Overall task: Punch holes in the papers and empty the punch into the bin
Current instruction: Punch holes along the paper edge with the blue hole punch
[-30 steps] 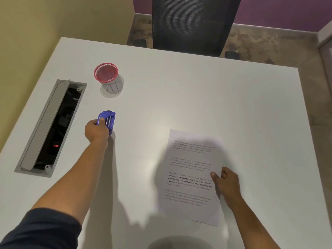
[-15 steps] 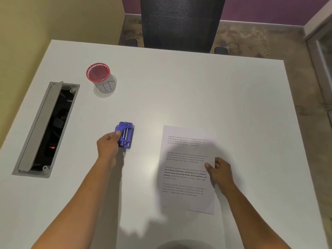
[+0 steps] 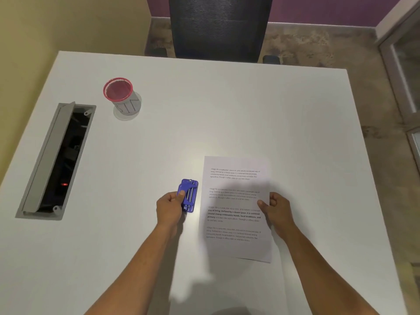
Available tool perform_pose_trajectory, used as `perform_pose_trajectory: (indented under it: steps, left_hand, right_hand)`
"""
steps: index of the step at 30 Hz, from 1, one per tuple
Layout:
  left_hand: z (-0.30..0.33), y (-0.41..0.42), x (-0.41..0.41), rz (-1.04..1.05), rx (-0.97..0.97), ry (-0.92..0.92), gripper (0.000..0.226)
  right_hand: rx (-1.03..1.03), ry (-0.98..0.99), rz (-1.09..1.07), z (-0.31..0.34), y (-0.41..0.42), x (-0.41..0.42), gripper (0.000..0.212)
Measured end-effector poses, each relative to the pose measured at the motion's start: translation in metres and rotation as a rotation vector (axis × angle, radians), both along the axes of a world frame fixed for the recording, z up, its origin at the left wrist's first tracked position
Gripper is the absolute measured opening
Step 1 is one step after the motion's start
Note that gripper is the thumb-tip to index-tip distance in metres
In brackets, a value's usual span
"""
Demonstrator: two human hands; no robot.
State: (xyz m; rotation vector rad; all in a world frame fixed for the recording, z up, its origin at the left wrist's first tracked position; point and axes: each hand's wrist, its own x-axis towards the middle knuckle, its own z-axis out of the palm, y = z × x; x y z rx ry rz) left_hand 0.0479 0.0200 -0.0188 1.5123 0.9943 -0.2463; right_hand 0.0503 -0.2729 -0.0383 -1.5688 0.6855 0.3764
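A blue hole punch (image 3: 189, 195) rests on the white table (image 3: 227, 110), just left of the printed paper (image 3: 235, 208). My left hand (image 3: 170, 206) grips the punch from its left side, thumb on top. The paper lies flat with its left edge a small gap away from the punch. My right hand (image 3: 276, 206) pinches the paper's right edge, thumb on the sheet. A small bin (image 3: 121, 96), a grey cup with a pink mesh rim, stands at the back left of the table.
An open cable tray (image 3: 56, 160) with a raised grey lid is set into the table at the left. A black mesh office chair (image 3: 218, 26) stands behind the table's far edge. A yellow wall runs along the left.
My left hand has carried the punch from near the bin, rightward and toward me, to the paper's left edge. My right hand has kept its hold on the paper's right edge.
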Motion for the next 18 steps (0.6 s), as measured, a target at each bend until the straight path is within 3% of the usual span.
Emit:
perform_pose_trajectory:
  steps: [10,18]
  left_hand:
    - [-0.01,-0.016,-0.002,-0.101,0.024,0.02,0.027]
    - [-0.009,-0.005,0.0,-0.219,0.263,-0.06,0.022]
  right_hand:
    - [0.065,-0.024,-0.057,0.005,-0.027,-0.013,0.017]
    - [0.148,-0.025,-0.065,0.008,-0.021,-0.005,0.018]
